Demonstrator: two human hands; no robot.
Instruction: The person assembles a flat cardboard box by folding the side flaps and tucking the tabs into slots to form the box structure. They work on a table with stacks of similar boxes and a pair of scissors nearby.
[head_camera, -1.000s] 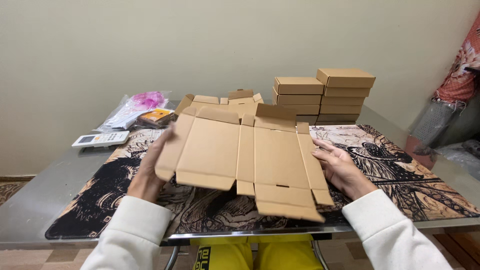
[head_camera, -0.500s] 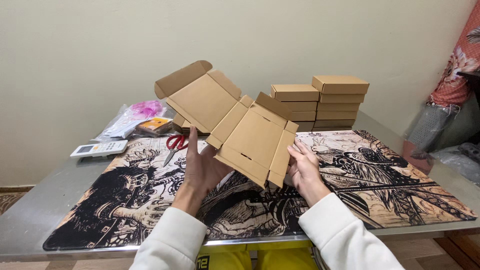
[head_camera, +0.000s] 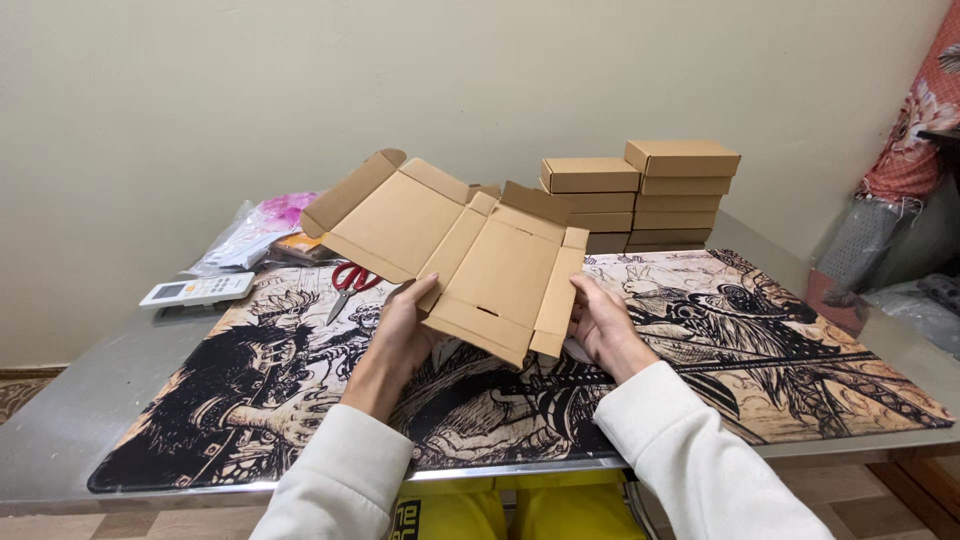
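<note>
Item one: flat cardboard box blank (head_camera: 470, 255), brown, unfolded, side flaps partly raised. I am holding it tilted in the air above the printed mat (head_camera: 800, 340), its far end rising toward the wall, its near edge lowest.

Item two: my left hand (head_camera: 405, 325). It is gripping the blank along its lower left edge, thumb on the upper face, fingers hidden underneath.

Item three: my right hand (head_camera: 600, 325). It is clasping the narrow right side flap, thumb pressing against the outer face of the flap, the other fingers wrapping behind it.

Item four: white sleeves (head_camera: 690, 450), covering both of my forearms down to the wrists.

Item five: mat, black and tan with drawn figures, lying across most of the grey metal table (head_camera: 60, 420).

Item six: scissors (head_camera: 347, 283), red handles, lying on the mat just beyond my left hand, blades pointing toward me.

Item seven: white remote control (head_camera: 196, 290), sitting on the bare table at the mat's far left corner.

Item eight: clear plastic bags (head_camera: 255, 235) with something pink inside, piling up against the wall behind the remote control.

Item nine: two stacks of finished boxes (head_camera: 640, 195), same brown cardboard, closed, standing side by side at the far edge of the table, the right stack reaching higher.
</note>
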